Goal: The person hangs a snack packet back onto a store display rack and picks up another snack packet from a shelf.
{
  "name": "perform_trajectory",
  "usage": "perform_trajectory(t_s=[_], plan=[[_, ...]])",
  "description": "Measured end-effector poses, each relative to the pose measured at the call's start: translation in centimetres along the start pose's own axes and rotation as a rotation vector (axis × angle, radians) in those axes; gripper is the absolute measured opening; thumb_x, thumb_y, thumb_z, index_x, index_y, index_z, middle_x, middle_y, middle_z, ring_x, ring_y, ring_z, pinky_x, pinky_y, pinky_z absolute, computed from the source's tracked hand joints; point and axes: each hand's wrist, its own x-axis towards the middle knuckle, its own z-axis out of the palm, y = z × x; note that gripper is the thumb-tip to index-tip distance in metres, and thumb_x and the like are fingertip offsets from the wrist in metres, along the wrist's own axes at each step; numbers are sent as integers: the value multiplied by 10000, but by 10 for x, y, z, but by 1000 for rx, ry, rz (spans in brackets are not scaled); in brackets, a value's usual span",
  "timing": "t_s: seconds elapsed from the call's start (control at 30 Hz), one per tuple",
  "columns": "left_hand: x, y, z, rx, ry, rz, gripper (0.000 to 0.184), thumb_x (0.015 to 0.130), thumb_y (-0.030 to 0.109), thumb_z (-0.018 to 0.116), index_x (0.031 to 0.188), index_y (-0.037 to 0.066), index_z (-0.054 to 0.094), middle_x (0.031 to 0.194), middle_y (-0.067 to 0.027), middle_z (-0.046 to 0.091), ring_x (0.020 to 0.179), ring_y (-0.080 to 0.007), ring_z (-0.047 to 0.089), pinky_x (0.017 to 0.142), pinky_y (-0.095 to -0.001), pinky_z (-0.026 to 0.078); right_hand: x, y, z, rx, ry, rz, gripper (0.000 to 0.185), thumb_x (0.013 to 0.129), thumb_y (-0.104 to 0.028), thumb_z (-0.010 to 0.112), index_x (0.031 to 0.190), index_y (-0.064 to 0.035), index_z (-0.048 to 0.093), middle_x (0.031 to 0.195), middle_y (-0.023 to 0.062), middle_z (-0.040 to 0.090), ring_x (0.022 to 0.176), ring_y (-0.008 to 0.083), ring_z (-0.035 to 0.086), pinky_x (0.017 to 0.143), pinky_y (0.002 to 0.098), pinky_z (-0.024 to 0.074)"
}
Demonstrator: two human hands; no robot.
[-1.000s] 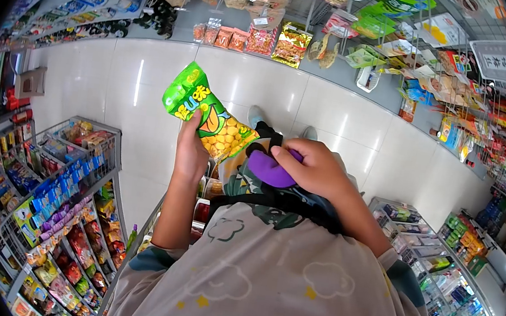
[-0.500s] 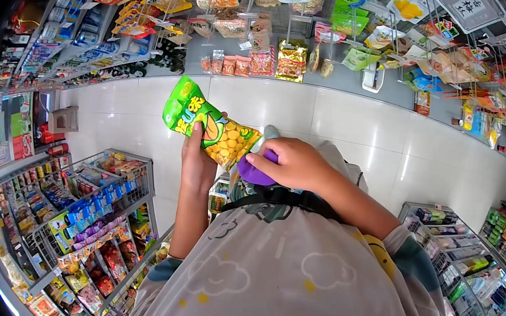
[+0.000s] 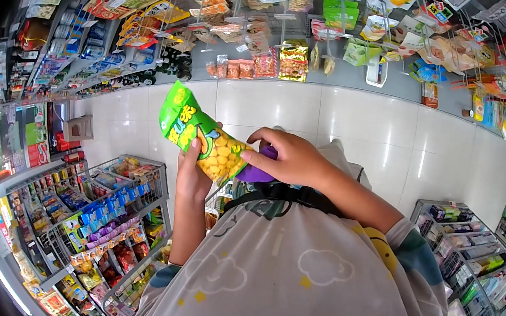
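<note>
A green and yellow snack bag (image 3: 221, 159) with round yellow pieces pictured on it is tilted in front of my body. My left hand (image 3: 193, 176) is closed around its lower side, thumb on the printed front and fingers behind. My right hand (image 3: 291, 157) is at the bag's right end, with the thumb on its edge and the index finger curled above. A purple thing (image 3: 256, 172) shows beneath and between the right fingers; its kind is unclear, and whether the hand touches it I cannot tell.
Ahead, hanging snack packets (image 3: 294, 61) line a grey shelf. A wire rack of packaged goods (image 3: 108, 215) stands at the left, and another rack (image 3: 465, 243) at the right. Pale floor tiles (image 3: 366, 122) lie between. A stool (image 3: 80, 127) is at the far left.
My right hand has moved left onto the bag's end, the index finger lifting. The bag has shifted slightly down and covers more of the purple thing. My left hand keeps its hold.
</note>
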Motion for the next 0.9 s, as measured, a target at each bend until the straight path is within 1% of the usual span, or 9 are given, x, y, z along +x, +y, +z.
perform_trajectory(t_s=[0.07, 0.17, 0.3, 0.5, 0.57, 0.67, 0.73, 0.83, 0.9], plan=[[-5, -3, 4, 21, -26, -28, 598, 989, 306, 685, 1448, 2, 452, 1401, -208, 590, 1259, -312, 605, 1078, -470, 495, -8, 3, -3, 28, -22, -30, 447, 958, -511, 656, 1071, -80, 692, 847, 106, 669, 802, 283, 664, 729, 381, 515], [-7, -2, 18, 137, -120, -20, 616, 962, 259, 721, 1440, -24, 455, 1369, -244, 611, 1215, -312, 640, 1060, -459, 510, -19, 5, -5, 2, -85, -102, 396, 951, -451, 688, 883, -61, 663, 798, 103, 641, 710, 276, 627, 659, 389, 475], [-7, -4, 27, 165, -183, -59, 623, 966, 257, 715, 1445, -37, 445, 1381, -259, 599, 1238, -327, 630, 1066, -466, 506, -31, 4, -17, 52, -114, -55, 452, 933, -520, 667, 900, -70, 705, 814, 123, 673, 756, 310, 662, 679, 403, 499], [-15, -16, 52, 230, -251, -132, 654, 970, 299, 706, 1449, -53, 435, 1396, -278, 585, 1261, -352, 616, 1074, -466, 500, -54, 20, -22, 136, -59, -63, 445, 955, -487, 658, 867, -52, 694, 759, 144, 648, 717, 324, 642, 657, 407, 486], [-19, -19, 58, 350, -301, -133, 733, 988, 416, 652, 1492, -42, 382, 1427, -290, 539, 1255, -364, 601, 1064, -477, 496, -62, 26, -22, 158, 17, -162, 390, 980, -372, 681, 826, -17, 635, 710, 136, 579, 627, 290, 555, 606, 382, 429], [-23, -28, 58, 373, -335, -163, 732, 1001, 414, 632, 1502, -51, 368, 1437, -313, 526, 1286, -386, 582, 1073, -484, 488, -72, 26, -34, 175, -16, -145, 414, 978, -435, 641, 862, -38, 668, 748, 165, 617, 701, 347, 619, 651, 421, 481], [-25, -34, 50, 372, -336, -175, 710, 1013, 403, 616, 1504, -47, 368, 1440, -286, 532, 1299, -383, 575, 1082, -477, 482, -76, 30, -34, 157, -2, -159, 400, 979, -422, 641, 866, -38, 662, 751, 160, 619, 701, 346, 620, 651, 423, 480], [-35, -44, 51, 327, -178, -166, 623, 1008, 314, 658, 1464, -42, 428, 1385, -162, 595, 1248, -282, 608, 1078, -436, 472, -89, 35, -42, 165, 3, -193, 349, 981, -363, 654, 885, -28, 652, 759, 147, 608, 687, 331, 606, 640, 413, 467], [-39, -45, 61, 321, -195, -191, 619, 1007, 314, 659, 1460, -41, 432, 1386, -161, 595, 1249, -277, 607, 1075, -431, 475, -98, 38, -47, 192, -4, -212, 313, 983, -318, 668, 900, -17, 648, 763, 139, 595, 674, 316, 592, 629, 401, 455]])
